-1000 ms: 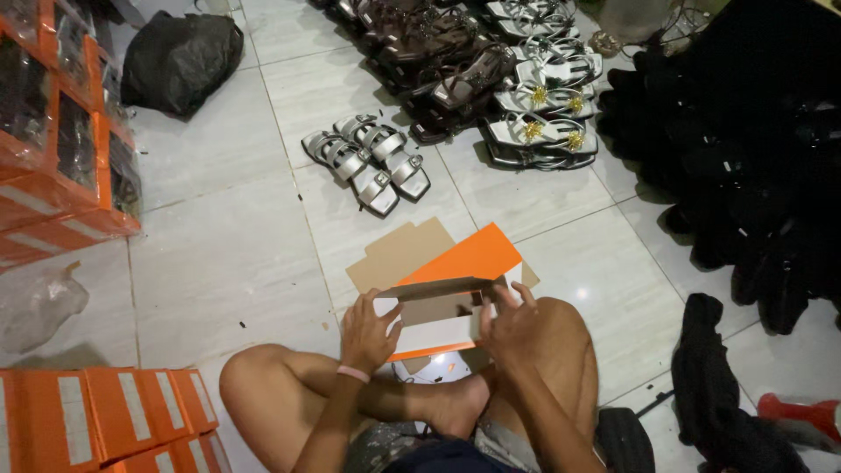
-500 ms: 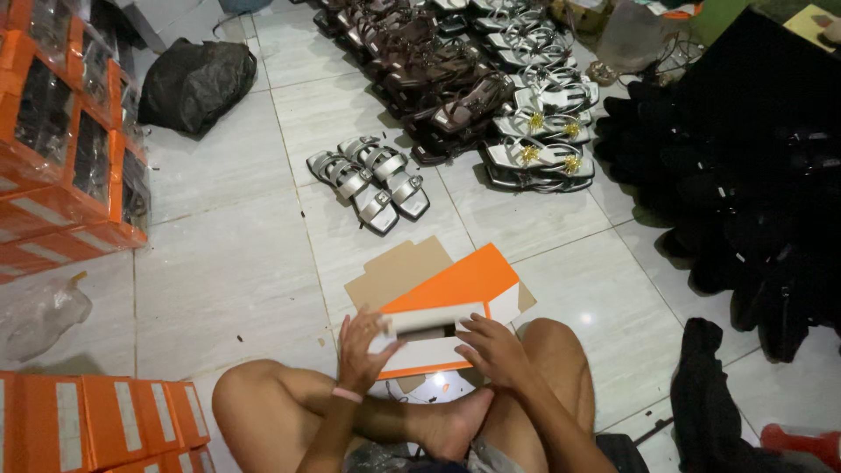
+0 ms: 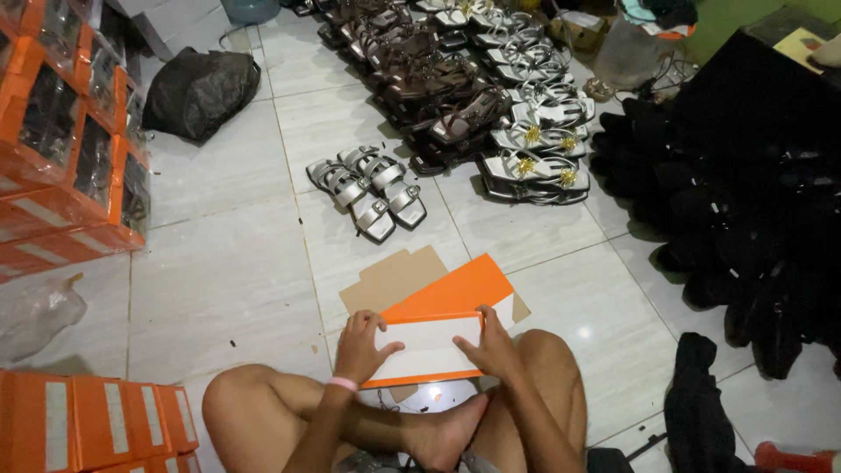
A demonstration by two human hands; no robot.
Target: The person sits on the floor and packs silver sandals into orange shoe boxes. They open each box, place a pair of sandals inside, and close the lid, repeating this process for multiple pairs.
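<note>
I sit cross-legged on a tiled floor with an orange and white cardboard shoe box (image 3: 429, 346) in front of my legs. My left hand (image 3: 361, 346) presses on its left end, fingers spread over the white panel. My right hand (image 3: 492, 348) grips its right end. Both hands hold the box flat-sided toward me. Behind it lie an unfolded orange sheet (image 3: 455, 289) and a brown cardboard sheet (image 3: 390, 278) on the floor.
A pair of silver sandals (image 3: 368, 188) lies ahead. Rows of brown and silver sandals (image 3: 491, 96) stretch to the far right, black shoes (image 3: 753, 201) at right. Orange boxes stack at left (image 3: 61, 166) and near left (image 3: 96, 420). A black bag (image 3: 200, 92) sits far left.
The box was open and half-folded between my hands; now its flap is folded down and the box is closed, both hands pressing on its ends. The camera has tilted slightly.
</note>
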